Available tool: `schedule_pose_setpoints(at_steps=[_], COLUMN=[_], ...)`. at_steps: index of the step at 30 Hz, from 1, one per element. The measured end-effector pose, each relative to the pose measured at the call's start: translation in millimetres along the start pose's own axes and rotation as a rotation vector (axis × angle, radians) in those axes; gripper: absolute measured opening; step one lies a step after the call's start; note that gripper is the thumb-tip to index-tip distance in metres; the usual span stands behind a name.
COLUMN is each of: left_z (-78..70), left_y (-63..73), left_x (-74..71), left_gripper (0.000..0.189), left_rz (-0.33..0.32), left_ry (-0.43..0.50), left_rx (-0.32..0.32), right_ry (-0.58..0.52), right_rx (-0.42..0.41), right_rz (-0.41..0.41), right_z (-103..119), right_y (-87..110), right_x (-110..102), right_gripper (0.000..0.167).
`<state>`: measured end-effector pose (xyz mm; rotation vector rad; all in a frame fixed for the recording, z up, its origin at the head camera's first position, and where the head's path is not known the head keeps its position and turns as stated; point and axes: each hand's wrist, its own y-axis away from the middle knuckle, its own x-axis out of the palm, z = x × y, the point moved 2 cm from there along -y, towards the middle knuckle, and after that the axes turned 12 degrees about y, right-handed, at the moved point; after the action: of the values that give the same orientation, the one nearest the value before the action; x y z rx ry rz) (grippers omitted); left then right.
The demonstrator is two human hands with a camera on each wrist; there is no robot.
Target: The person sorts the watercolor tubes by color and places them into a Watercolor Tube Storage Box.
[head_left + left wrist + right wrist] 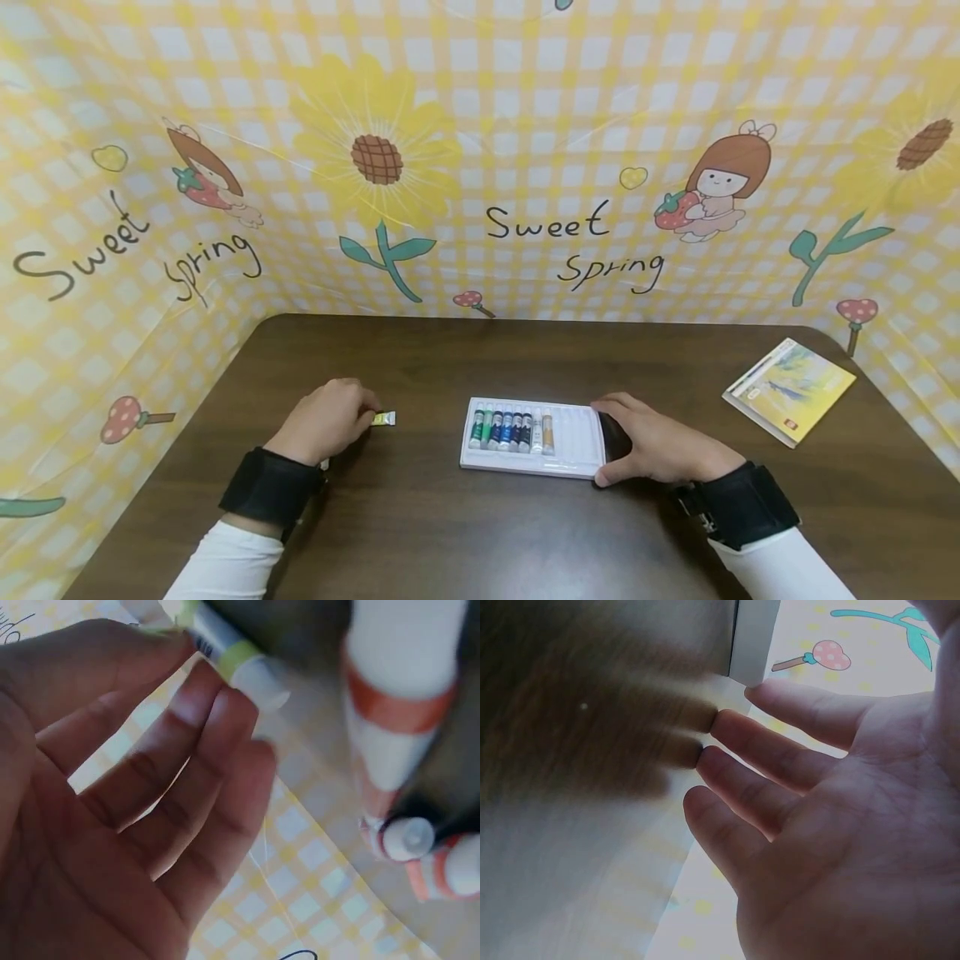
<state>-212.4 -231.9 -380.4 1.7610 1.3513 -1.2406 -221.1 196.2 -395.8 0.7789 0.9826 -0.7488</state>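
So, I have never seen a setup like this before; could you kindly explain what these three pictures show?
There is no machine here, just a person's two bare hands. The wide picture comes from a camera worn on the head, looking forward and down. The two close ones come from cameras on the wrists, each watching its own hand.

On the dark brown table lies a white slotted tray holding a row of small paint tubes. Far to the right is a flat yellow booklet or box; I cannot tell which.

The left hand pinches a paint tube with a yellow-green band; its wrist view also shows red-banded tubes nearby. The right hand touches the tray's right end.
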Motion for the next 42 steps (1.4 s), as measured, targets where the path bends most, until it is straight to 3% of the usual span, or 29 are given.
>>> schedule_pose_setpoints(at_steps=[5, 19, 28, 37, 42], left_z=[-2.8, -12.2, -12.4, -13.5, -12.3], left_y=[0.8, -1.4, -0.6, -2.1, -1.6], left_x=[-2.7, 6.9, 6.8, 3.9, 5.3], left_gripper=[0.010, 0.010, 0.009, 0.005, 0.007], left_rz=[-0.073, -0.024, -0.060, -0.046, -0.045], left_ry=[-0.014, 0.017, -0.003, 0.078, 0.091], left_rx=[0.010, -0.039, 0.019, -0.155, -0.189], right_ry=[0.012, 0.005, -0.002, 0.004, 0.003], right_rx=[-0.017, -0.001, -0.012, -0.004, -0.015], right_rz=[-0.011, 0.005, 0.002, 0.006, 0.009], right_z=[-0.9, -2.1, 1.7, 0.8, 3.1], right_y=[1.4, -0.5, 1.0, 1.2, 1.6], right_x=[-0.7, 0.8, -1.6, -1.9, -0.9], right_gripper=[0.104, 0.104, 0.105, 0.104, 0.104])
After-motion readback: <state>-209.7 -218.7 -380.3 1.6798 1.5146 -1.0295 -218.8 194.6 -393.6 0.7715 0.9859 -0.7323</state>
